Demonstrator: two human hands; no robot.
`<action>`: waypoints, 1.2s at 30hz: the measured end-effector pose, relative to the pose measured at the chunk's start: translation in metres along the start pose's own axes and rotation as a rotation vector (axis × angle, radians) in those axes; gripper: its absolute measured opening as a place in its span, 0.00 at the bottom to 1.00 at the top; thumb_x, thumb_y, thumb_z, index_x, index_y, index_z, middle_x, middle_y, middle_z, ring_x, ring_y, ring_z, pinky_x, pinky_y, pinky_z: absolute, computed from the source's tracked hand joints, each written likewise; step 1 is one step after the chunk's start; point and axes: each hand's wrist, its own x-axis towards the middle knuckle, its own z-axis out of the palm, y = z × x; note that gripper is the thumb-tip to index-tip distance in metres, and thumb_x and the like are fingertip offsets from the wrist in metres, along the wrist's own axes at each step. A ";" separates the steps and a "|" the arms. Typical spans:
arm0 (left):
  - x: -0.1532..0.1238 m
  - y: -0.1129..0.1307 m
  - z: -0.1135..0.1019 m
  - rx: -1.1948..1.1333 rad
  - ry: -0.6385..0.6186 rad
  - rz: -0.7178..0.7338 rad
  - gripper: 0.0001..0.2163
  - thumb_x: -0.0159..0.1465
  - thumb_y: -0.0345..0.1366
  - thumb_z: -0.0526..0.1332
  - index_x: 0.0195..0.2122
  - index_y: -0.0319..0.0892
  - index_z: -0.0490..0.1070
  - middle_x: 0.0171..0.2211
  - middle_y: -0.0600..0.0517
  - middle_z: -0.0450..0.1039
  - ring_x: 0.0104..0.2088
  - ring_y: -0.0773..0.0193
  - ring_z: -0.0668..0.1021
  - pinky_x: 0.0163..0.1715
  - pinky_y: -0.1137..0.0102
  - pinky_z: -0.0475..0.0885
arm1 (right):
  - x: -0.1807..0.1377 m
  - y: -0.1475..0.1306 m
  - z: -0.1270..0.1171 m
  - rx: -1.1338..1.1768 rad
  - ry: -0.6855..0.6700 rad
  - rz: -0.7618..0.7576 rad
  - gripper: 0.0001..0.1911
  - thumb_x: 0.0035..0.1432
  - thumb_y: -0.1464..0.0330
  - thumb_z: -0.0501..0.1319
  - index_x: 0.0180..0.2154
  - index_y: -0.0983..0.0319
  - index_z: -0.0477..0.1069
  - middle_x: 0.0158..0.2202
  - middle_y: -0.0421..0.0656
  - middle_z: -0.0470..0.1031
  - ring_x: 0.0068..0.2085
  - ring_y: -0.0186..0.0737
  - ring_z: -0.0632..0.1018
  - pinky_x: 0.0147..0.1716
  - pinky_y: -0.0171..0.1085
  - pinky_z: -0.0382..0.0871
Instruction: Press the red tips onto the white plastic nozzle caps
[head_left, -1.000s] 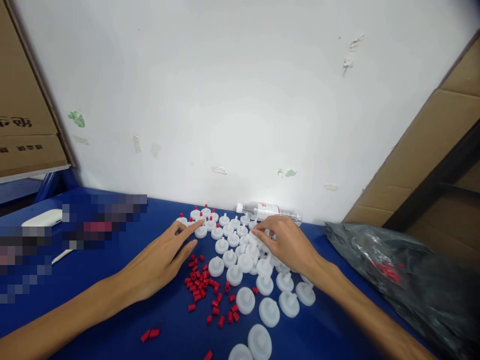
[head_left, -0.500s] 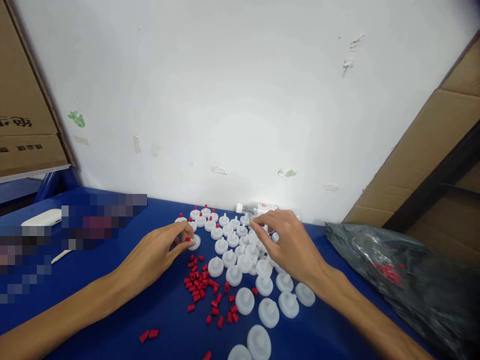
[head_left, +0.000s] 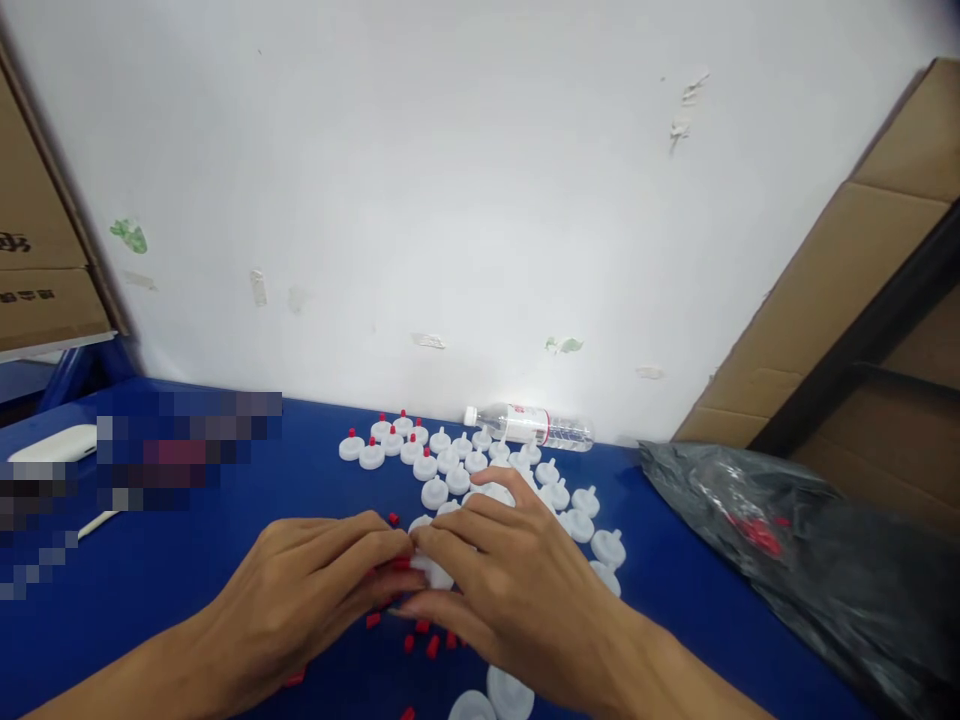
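Observation:
My left hand and my right hand meet over the middle of the table. The right fingers close on a white nozzle cap, which lies on its side with its nozzle toward the left hand. A small red tip shows between the left fingers, against the nozzle; whether it is seated is hidden. Beneath and in front of the hands lie loose red tips. Plain white nozzle caps spread behind and right of the hands. Farther back left stand several white caps with red tips.
A clear plastic bottle lies along the wall. At the right is a dark plastic bag with red pieces on it. Cardboard leans at the right, and a cardboard box stands left. A white device lies far left.
Both hands have come together in the middle, nearer to me. The right hand has taken a white nozzle cap. The white cap formerly by my left hand now stands red-tipped in the back left group.

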 end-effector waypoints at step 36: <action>-0.008 -0.022 0.018 -0.149 -0.186 -0.500 0.14 0.77 0.46 0.54 0.53 0.51 0.77 0.47 0.50 0.80 0.49 0.56 0.80 0.51 0.61 0.78 | -0.099 0.097 -0.022 -0.125 0.100 0.588 0.18 0.75 0.54 0.58 0.39 0.56 0.80 0.35 0.42 0.83 0.35 0.46 0.79 0.41 0.47 0.68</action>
